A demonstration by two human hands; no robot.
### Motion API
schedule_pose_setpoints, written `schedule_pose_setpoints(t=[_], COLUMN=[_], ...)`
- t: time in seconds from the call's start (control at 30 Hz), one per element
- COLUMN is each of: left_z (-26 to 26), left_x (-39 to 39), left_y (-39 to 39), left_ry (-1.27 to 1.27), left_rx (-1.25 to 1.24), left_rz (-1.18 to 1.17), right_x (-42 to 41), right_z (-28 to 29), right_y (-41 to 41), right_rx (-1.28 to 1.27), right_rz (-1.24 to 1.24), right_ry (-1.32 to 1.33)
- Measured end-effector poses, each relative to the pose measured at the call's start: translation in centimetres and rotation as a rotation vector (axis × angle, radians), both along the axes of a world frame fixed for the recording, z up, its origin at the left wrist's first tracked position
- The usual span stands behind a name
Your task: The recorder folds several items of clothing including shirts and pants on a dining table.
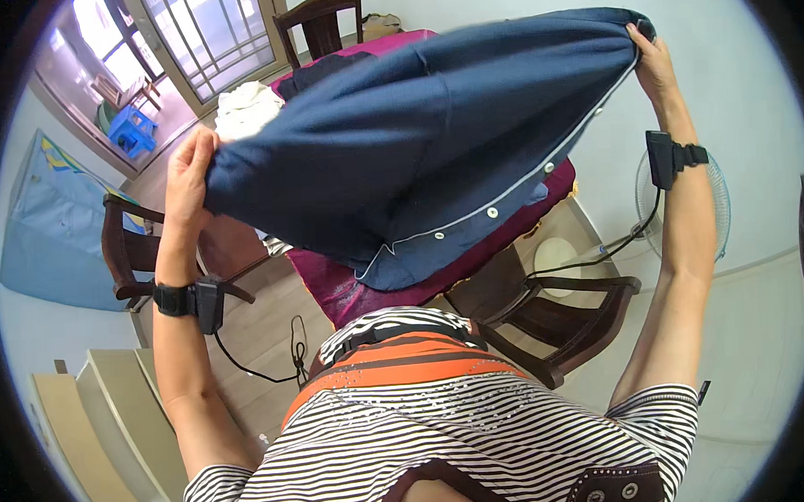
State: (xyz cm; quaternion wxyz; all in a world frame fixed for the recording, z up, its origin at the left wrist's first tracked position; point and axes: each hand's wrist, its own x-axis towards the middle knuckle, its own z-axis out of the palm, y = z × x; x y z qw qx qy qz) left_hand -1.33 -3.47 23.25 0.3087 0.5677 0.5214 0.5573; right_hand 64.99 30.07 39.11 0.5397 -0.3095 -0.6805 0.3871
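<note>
A dark blue buttoned garment [371, 139] with pale piping and several white buttons is stretched in the air between my two hands. My left hand [190, 175] grips its left end in a fist. At the upper right, my right hand [653, 63] pinches the other end, where the fabric bunches at the fingertips. The buttoned edge hangs in a curve on the side nearer my body. Below it is a table with a magenta cloth [323, 280], partly hidden by the garment.
White cloth [247, 109] and dark folded cloth [326, 74] lie at the table's far left. Wooden chairs stand at the back [321, 25], left [133, 250] and near right [564, 325]. A fan [719, 207] is at the right wall. Black cables run from both wrist straps.
</note>
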Motion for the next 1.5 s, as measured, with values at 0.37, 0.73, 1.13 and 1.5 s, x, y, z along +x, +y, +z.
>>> schedule_pose_setpoints(t=[0.37,0.73,1.13,1.5], left_z=[-1.4,-1.6,-0.5,-1.8], left_x=[9.7,10.4,10.0,8.5], left_y=[-6.5,-10.0,-12.2,-11.6], left_ry=[0.280,0.400,0.282,1.007], left_rx=[-0.538,-0.323,0.001,0.165], left_rz=[-0.452,-0.483,-0.186,0.133], right_x=[-0.1,0.0,4.7,8.1], right_z=[-7.3,-14.1,-21.3,-23.6], right_y=[6.4,1.8,2.7,4.8], right_rx=[0.291,-0.075,0.049,-0.312], right_rz=[-0.451,-0.492,-0.593,-0.468], right_ry=[-0.371,-0.480,-0.255,-0.054])
